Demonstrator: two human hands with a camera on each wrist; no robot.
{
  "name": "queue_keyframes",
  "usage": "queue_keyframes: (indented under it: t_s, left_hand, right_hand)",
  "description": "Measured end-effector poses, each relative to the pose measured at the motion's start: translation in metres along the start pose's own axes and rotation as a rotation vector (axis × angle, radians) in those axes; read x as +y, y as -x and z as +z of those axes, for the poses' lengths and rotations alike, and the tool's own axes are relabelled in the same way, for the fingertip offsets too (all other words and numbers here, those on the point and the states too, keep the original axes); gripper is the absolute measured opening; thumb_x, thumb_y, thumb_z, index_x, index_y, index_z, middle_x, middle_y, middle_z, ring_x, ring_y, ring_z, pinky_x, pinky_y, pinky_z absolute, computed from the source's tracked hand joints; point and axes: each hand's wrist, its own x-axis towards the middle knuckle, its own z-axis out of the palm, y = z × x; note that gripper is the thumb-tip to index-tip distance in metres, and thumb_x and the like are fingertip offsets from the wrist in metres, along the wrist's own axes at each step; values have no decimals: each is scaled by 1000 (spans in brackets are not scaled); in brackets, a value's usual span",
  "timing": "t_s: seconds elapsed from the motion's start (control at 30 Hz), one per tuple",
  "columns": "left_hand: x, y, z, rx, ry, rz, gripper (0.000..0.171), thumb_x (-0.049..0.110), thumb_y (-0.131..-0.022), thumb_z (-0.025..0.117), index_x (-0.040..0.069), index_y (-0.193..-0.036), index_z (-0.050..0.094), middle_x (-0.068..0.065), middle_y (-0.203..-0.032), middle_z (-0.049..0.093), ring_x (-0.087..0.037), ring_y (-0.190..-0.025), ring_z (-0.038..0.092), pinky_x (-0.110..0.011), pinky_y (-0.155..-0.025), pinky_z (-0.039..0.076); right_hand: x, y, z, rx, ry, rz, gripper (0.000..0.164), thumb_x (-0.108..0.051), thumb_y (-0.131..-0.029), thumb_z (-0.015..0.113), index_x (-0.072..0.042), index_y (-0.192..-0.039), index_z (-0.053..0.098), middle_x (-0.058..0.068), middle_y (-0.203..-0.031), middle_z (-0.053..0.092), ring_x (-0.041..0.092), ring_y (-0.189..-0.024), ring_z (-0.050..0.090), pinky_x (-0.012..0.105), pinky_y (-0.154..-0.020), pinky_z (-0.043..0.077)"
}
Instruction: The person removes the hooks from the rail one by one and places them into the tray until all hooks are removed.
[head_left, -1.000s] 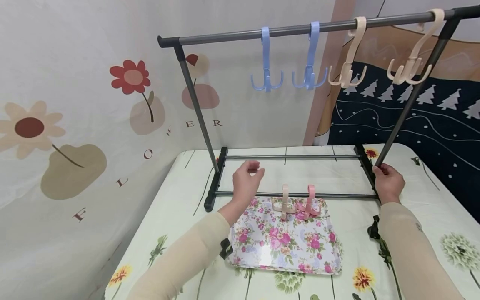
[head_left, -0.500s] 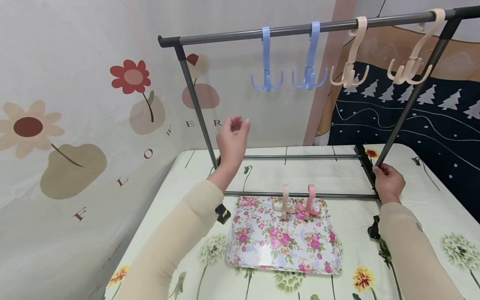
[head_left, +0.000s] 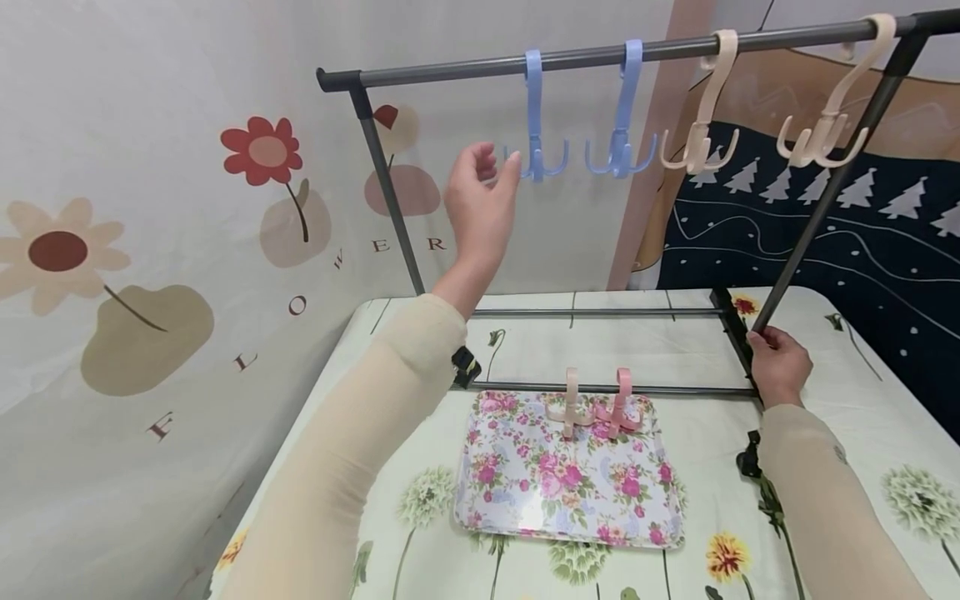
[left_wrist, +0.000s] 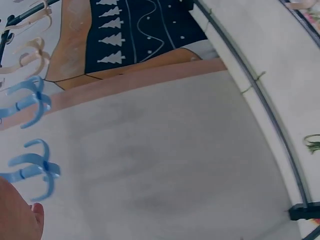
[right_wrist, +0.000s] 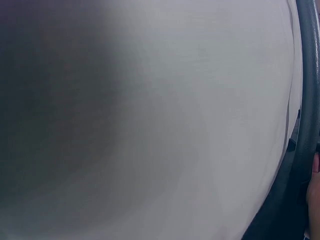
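hooks (head_left: 620, 154) hang along a dark rail (head_left: 450, 72), two blue ones to the left of two cream ones. the left hand (head_left: 482, 204) hovers just beside the leftmost blue hook (head_left: 535, 108), fingers loosely bent and holding nothing; whether a fingertip touches a prong i cannot tell. the right hand (head_left: 780, 367) grips the right post (head_left: 810, 217) near its foot, which seems a sensible brace. if that blue hook is to be shifted, the left thumb and fingers would best pinch its stem rather than a prong, ease its top curve up without twisting, and stay clear of its blue neighbour, while a firm right hand steadies the post. the left wrist view shows the blue prongs spreading several ways, including the near side the hand partly covers in the head view. only the head view gives the whole flowered tray (head_left: 540, 500), with a smaller cream hook (head_left: 572, 404) and a pink hook (head_left: 621, 400) at its far edge. the right wrist view is mostly pale blur, with just the post and a sliver of hand.
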Motion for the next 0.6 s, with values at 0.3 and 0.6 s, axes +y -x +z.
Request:
queue_keyframes:
  t_s: [0.3,0.6]
  left_hand:
    - [27,-12,26,-34,-54,-37,48,27,-91,74,7,-131,56,-2,-118,58,-10,-109,54,-14,-90,42]
    - [33,-27,38,3,-100,-154,51,27,-89,77,12,-132,56,2,-118,59,-8,-108,53,-13,-88,41]
  right_hand:
    - [2,-2,0,1,-8,19,45,-35,-104,50,-5,-136,59,14,-125,60,18,-93,50,24,-70,38]
    - [-1,-2,0,-14,-18,31,45,-35,-104,49,-6,-137,59,12,-124,59,17,-94,51,23,-71,39]
